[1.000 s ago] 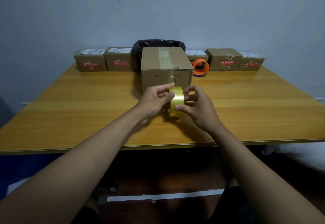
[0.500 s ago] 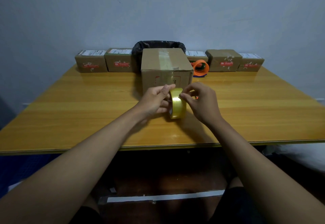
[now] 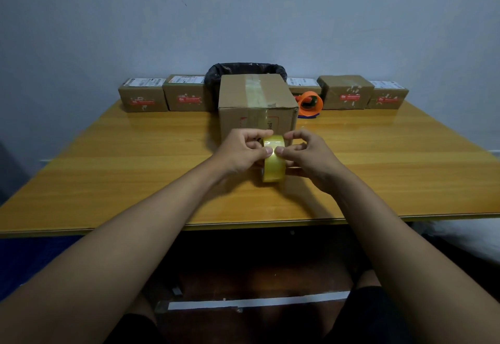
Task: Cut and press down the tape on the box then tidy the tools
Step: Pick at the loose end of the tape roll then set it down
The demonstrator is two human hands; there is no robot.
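Note:
A brown cardboard box (image 3: 257,105) stands at the middle of the wooden table (image 3: 135,168), with clear tape running over its top and down its front. Just in front of it a yellow roll of tape (image 3: 273,165) stands on edge. My left hand (image 3: 240,151) grips the roll from the left and my right hand (image 3: 311,159) from the right. Both thumbs press on the roll's top face, tips nearly touching.
Several small cardboard parcels (image 3: 143,97) line the table's far edge against the wall. A black bag-lined bin (image 3: 243,69) sits behind the box. An orange tape dispenser (image 3: 311,104) rests right of the box. The table's near edge (image 3: 243,224) runs below my forearms.
The roll has turned in my hands and shifted slightly right. My thumbs have come together on its top face.

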